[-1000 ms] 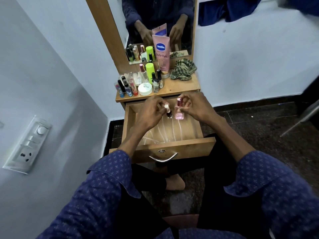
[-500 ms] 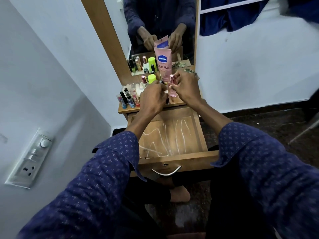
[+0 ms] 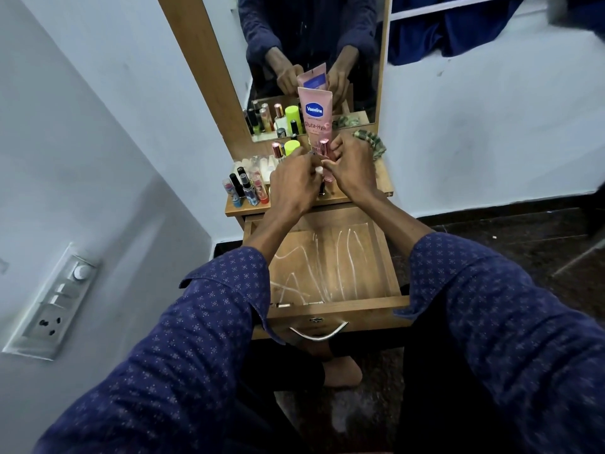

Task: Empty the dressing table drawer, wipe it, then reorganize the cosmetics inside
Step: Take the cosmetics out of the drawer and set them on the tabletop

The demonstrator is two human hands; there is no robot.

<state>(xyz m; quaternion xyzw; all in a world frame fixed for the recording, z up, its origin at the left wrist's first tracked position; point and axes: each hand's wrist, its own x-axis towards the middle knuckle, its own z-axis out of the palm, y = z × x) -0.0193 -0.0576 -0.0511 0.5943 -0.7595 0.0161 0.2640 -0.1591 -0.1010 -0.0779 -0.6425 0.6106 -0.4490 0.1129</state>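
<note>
Head view: both hands are raised over the dressing table top (image 3: 381, 186), beyond the open drawer (image 3: 330, 257). The left hand (image 3: 293, 181) curls around a small white-capped bottle (image 3: 319, 178); the right hand (image 3: 352, 168) pinches a pink rose-capped bottle (image 3: 324, 149). Cosmetics (image 3: 245, 188) crowd the left.

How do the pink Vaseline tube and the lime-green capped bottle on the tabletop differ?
The Vaseline tube is pink, flat and tall, rising well up the mirror; the lime-green capped bottle is clearly shorter, with a rounded cap. The tube carries a readable blue logo; the bottle shows no label, since only its cap clears the left hand. The tube stands to the bottle's right. Both stand upright at the back of the tabletop.
</note>
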